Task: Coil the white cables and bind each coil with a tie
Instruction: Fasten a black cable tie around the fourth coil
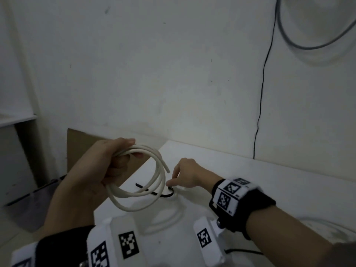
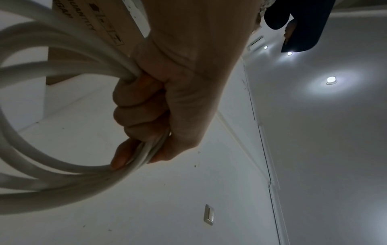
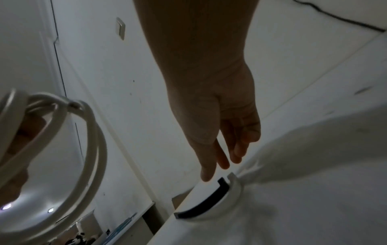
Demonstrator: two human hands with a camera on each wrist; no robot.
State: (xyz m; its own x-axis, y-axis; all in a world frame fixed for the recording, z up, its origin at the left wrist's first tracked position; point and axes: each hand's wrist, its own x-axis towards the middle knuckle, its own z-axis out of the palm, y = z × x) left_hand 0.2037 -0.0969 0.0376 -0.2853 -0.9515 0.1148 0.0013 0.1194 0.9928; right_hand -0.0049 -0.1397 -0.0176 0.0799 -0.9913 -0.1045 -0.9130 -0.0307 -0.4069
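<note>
We have one white cable (image 1: 146, 182) wound into a coil of several loops, held up over the near-left edge of the counter (image 1: 250, 180), its cut end sticking out free. Our left hand (image 1: 107, 166) grips the bundled turns, fingers (image 2: 138, 116) curled tight around them. Our right hand (image 1: 185, 175) reaches down to the black tie (image 1: 154, 192) lying on the counter; its fingers (image 3: 211, 165) are straight and narrow, fingertips just at the tie, not yet lifting it. So the coiling looks done; binding remains. More white cable (image 1: 169, 214) lies on the counter unbound.

Black wristbands (image 1: 256, 207), seemingly checker-marked white blocks.
</note>
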